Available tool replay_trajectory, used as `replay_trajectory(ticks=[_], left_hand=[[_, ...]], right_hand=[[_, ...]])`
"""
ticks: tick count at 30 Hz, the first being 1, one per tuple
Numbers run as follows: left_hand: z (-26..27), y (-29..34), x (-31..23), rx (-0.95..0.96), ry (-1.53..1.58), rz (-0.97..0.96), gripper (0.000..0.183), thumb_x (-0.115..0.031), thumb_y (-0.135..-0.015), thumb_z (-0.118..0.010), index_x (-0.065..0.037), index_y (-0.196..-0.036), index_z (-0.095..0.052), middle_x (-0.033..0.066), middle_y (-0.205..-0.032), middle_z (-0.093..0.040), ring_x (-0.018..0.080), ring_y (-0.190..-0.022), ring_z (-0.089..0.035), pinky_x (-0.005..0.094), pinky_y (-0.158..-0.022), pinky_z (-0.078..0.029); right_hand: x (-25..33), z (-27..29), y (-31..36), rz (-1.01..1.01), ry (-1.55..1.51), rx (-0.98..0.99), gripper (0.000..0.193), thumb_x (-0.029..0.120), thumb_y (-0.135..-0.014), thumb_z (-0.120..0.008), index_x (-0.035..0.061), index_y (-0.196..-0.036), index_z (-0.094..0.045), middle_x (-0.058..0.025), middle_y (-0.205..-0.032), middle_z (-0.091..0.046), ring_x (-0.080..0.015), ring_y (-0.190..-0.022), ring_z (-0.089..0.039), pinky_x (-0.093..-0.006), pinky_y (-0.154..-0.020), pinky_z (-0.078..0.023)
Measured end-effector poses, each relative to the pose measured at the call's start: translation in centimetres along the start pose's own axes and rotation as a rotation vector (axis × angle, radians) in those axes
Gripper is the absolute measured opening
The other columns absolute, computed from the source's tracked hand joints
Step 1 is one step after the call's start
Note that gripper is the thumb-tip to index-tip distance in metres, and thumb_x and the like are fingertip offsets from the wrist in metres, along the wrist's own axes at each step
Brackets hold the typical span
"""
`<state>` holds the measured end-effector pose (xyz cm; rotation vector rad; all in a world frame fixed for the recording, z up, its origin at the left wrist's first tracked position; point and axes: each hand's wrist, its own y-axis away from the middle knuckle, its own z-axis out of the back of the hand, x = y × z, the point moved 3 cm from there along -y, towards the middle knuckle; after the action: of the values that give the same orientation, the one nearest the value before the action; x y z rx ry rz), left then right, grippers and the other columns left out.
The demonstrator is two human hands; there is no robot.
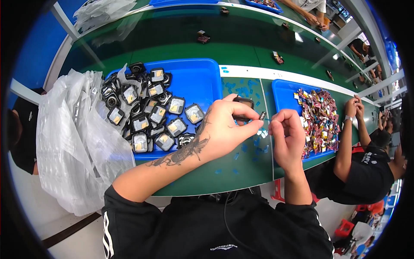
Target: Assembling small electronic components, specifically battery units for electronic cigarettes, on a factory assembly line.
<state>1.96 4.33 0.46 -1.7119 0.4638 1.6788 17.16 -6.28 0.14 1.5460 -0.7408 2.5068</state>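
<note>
My left hand [228, 123] is closed around a dark watch case [244, 102], partly hidden by the fingers. A small metallic piece [262, 115] shows at the tips of its thumb and forefinger. Close to the right of that piece, my right hand [288, 134] is closed in a pinch, and what sits between its fingertips is too small to make out. Beneath both hands, bits of blue film [243, 91] lie scattered on the green table [207, 179].
To the left, a blue tray [196, 71] holds many black watch cases [157, 113] beside a heap of translucent plastic sheets [82, 142]. At right, another blue tray [282, 93] carries small colourful parts [321, 121]. Beyond a white rail runs a green conveyor [241, 39]. A co-worker [362, 164] sits at right.
</note>
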Motion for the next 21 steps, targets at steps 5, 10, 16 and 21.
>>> replay_trajectory(ticks=[5, 10, 16, 21], left_hand=[[-0.2, 0.1, 0.0, 0.018, 0.08, 0.056, 0.013, -0.012, -0.08, -0.072, 0.001, -0.082, -0.07, 0.0045, -0.069, -0.065, 0.0162, -0.066, -0.062, 0.0453, -0.113, -0.028], [-0.1, 0.0, 0.1, 0.063, 0.193, 0.15, 0.012, -0.008, -0.083, -0.071, 0.003, -0.087, -0.071, 0.0033, -0.079, -0.064, 0.0109, -0.073, -0.061, 0.0345, -0.093, -0.035], [-0.7, 0.2, -0.1, 0.24, 0.417, 0.329, 0.011, -0.003, -0.085, -0.07, 0.005, -0.093, -0.071, 0.0058, -0.089, -0.067, 0.0098, -0.083, -0.063, 0.0239, -0.074, -0.049], [-0.8, 0.3, -0.2, 0.167, 0.397, 0.338, 0.009, -0.003, -0.085, -0.071, 0.005, -0.09, -0.07, 0.0039, -0.084, -0.066, 0.0086, -0.08, -0.062, 0.0223, -0.072, -0.048]], right_hand=[[0.7, 0.0, -0.6, -0.007, -0.02, -0.023, 0.009, -0.006, -0.089, -0.06, -0.0018, -0.096, -0.055, -0.0053, -0.083, -0.059, -0.0088, -0.069, -0.056, -0.0231, -0.063, -0.047], [0.2, -0.3, -1.4, 0.229, 0.362, 0.226, 0.014, -0.006, -0.09, -0.057, 0.0012, -0.101, -0.063, -0.0088, -0.091, -0.063, -0.0122, -0.076, -0.06, -0.028, -0.066, -0.051], [1.3, -0.3, -1.3, -0.139, -0.464, 0.115, 0.012, 0.0, -0.092, -0.061, -0.0055, -0.101, -0.065, -0.0051, -0.091, -0.065, -0.0074, -0.082, -0.058, -0.0211, -0.074, -0.046], [-0.7, 0.8, -0.8, -0.255, -0.525, -0.02, 0.007, 0.003, -0.093, -0.061, -0.0017, -0.095, -0.065, -0.0052, -0.09, -0.067, -0.0059, -0.077, -0.059, -0.0202, -0.067, -0.048]])
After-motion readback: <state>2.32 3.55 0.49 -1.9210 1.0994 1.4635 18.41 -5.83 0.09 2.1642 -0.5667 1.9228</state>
